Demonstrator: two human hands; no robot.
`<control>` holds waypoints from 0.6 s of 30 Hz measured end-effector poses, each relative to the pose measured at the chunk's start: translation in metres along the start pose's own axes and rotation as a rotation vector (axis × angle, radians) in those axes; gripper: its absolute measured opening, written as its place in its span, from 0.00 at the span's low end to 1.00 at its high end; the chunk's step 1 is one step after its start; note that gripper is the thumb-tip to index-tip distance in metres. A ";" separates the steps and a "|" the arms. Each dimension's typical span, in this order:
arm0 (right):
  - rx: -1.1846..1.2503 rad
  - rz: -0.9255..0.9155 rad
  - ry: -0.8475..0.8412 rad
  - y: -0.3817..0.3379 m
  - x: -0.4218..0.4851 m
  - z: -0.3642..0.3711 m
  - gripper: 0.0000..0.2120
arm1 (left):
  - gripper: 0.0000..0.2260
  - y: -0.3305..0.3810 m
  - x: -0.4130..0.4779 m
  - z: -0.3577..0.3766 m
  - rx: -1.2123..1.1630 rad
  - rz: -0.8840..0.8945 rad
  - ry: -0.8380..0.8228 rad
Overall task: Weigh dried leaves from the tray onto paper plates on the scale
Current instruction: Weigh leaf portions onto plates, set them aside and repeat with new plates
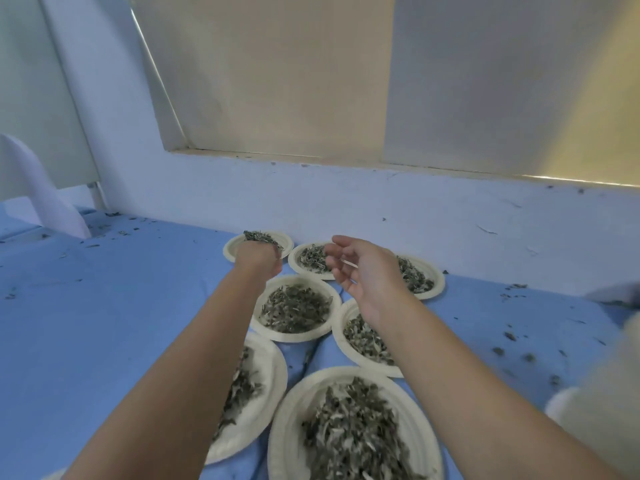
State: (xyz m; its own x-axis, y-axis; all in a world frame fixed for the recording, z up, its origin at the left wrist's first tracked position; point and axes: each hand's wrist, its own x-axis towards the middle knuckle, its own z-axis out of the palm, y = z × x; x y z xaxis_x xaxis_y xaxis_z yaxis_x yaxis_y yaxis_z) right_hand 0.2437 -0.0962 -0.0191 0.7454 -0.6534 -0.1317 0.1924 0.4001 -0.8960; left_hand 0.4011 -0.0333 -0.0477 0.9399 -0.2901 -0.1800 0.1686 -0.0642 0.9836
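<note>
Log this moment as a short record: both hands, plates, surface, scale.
left hand: grips a clump of dried leaves above the far-left paper plate
right hand: open, fingers relaxed, holds nothing, raised over the back plates
other paper plates: six more in view, each with a pile of leaves
surface: blue cloth, strewn with leaf crumbs
scale: not in view
tray: not in view
</note>
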 end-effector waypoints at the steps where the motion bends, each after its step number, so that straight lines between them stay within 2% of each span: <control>1: -0.002 -0.016 -0.002 -0.003 -0.011 0.000 0.10 | 0.08 0.007 -0.020 0.006 -0.022 -0.018 -0.061; 6: -0.092 -0.157 0.016 -0.017 -0.073 -0.013 0.10 | 0.08 0.026 -0.132 0.039 -0.065 0.118 -0.278; 10: -0.210 -0.348 0.067 -0.033 -0.124 -0.041 0.13 | 0.07 0.032 -0.223 0.051 -0.188 0.205 -0.392; 16: -0.926 -0.787 0.303 -0.065 -0.199 -0.122 0.06 | 0.10 0.016 -0.318 0.075 -0.328 0.183 -0.439; 18: -1.245 -0.851 0.390 -0.071 -0.217 -0.155 0.08 | 0.10 0.003 -0.340 0.081 -0.359 0.123 -0.441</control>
State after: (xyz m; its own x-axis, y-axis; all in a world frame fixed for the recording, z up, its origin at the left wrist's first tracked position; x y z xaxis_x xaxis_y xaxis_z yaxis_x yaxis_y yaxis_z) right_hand -0.0308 -0.0823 0.0079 0.4520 -0.6019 0.6583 -0.3218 -0.7983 -0.5090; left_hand 0.0579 -0.0120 0.0157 0.7597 -0.6499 0.0239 0.2281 0.3007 0.9260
